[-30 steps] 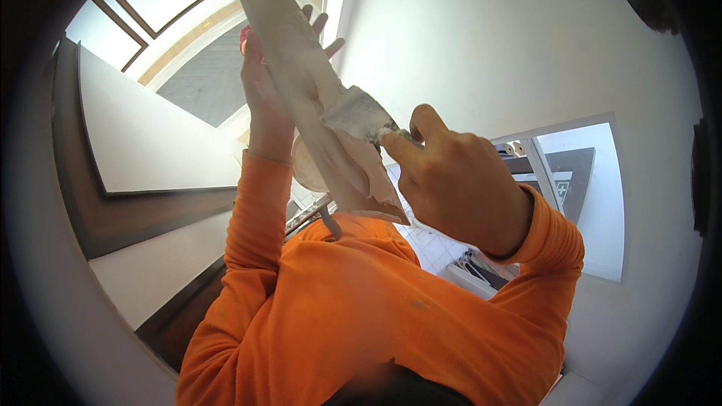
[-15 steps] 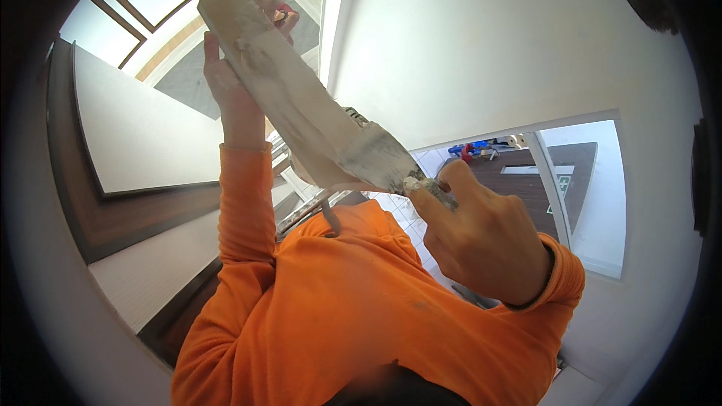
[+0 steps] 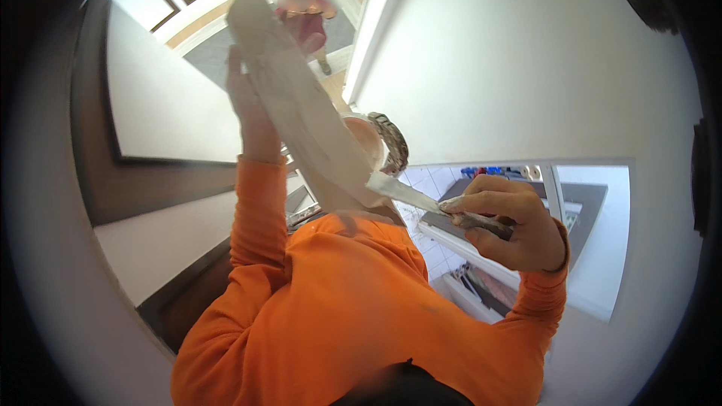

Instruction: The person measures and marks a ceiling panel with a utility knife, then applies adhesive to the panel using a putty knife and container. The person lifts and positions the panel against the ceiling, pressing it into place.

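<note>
- White wall (image 3: 526,53), dark-framed panel (image 3: 165,105) behind.
- Left hand (image 3: 252,116) flat against cloth (image 3: 301,116), fingers extended.
- Right hand (image 3: 511,229) fingers closed on cloth's bunched lower end.
- Risk: open-palm support, cloth may slide off.

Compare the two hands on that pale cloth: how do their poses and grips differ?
The left hand is raised high with fingers extended flat against the pale cloth; the right hand sits lower, curled into a fist. The left hand supports the cloth's broad upper part; the right hand pinches its narrow, bunched lower end. Both come out of orange sleeves and together hold the cloth stretched diagonally.
</note>
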`<state>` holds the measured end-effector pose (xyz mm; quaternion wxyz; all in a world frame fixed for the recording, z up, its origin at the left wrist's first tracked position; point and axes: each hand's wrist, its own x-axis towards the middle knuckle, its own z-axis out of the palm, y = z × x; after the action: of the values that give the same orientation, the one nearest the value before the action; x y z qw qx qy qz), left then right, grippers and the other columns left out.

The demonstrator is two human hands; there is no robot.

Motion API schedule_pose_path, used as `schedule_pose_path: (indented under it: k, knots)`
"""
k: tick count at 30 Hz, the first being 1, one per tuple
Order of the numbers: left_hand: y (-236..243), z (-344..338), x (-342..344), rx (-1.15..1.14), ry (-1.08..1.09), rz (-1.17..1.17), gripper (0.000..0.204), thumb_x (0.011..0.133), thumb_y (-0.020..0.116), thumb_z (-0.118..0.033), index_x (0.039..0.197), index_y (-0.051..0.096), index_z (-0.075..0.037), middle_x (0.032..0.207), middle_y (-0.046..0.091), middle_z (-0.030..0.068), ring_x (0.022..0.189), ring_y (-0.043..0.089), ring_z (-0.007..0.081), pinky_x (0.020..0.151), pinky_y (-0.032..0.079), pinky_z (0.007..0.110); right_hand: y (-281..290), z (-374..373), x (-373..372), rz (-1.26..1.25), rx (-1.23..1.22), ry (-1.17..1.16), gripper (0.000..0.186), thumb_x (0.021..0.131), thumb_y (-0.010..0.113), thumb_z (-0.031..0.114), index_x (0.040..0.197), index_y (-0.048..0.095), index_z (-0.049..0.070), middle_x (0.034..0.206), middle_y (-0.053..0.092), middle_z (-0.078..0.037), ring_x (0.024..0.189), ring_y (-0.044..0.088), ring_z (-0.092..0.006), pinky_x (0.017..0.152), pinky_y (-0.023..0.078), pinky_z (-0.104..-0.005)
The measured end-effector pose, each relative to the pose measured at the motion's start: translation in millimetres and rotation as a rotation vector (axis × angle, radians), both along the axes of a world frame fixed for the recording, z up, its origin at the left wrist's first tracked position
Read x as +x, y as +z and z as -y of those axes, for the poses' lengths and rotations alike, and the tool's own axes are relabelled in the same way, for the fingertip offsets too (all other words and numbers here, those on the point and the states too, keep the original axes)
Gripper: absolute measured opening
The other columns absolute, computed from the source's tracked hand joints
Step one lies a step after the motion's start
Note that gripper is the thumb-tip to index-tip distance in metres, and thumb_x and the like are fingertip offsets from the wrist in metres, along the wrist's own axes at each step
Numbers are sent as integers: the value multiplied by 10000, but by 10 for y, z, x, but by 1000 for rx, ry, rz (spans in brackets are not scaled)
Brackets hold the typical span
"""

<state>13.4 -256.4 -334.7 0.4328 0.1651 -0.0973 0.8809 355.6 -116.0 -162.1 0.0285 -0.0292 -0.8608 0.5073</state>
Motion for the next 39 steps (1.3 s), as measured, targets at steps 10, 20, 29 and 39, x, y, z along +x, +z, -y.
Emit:
schedule_pose_path:
  k: [10,20,29,39]
  knots:
    - [126,314,388,-411,217,20,690,1145,268,-492,1651,293,-24,1635,416,213,1494,438,359,1249,357,597,-926,-128,-1531,-307,-19,80,374,930,675,-74,1279,730,46,1070,684,-102,922,668,-188,788,530,-303]
    - [245,625,370,-443,295,-14,613,1182,239,-388,1606,345,42,1554,504,267,1395,549,367,1201,436,446,-919,-352,-2317,-551,502,277,334,909,711,-22,1201,768,130,1108,679,-94,1013,696,-312,878,573,-417]
    - [342,703,370,-529,385,-186,682,1151,189,-468,1677,236,-37,1697,320,218,1540,368,404,1293,318,544,-292,-687,-2133,-487,666,311,329,913,684,-43,1163,791,141,1074,704,-88,1026,678,-302,919,533,-416]
    - [371,778,190,-622,329,-154,654,1163,251,-437,1657,243,-9,1662,370,226,1537,389,359,1284,372,494,314,181,-1772,-521,881,850,121,774,754,88,829,759,196,1005,674,23,1050,674,-157,1293,257,-678]
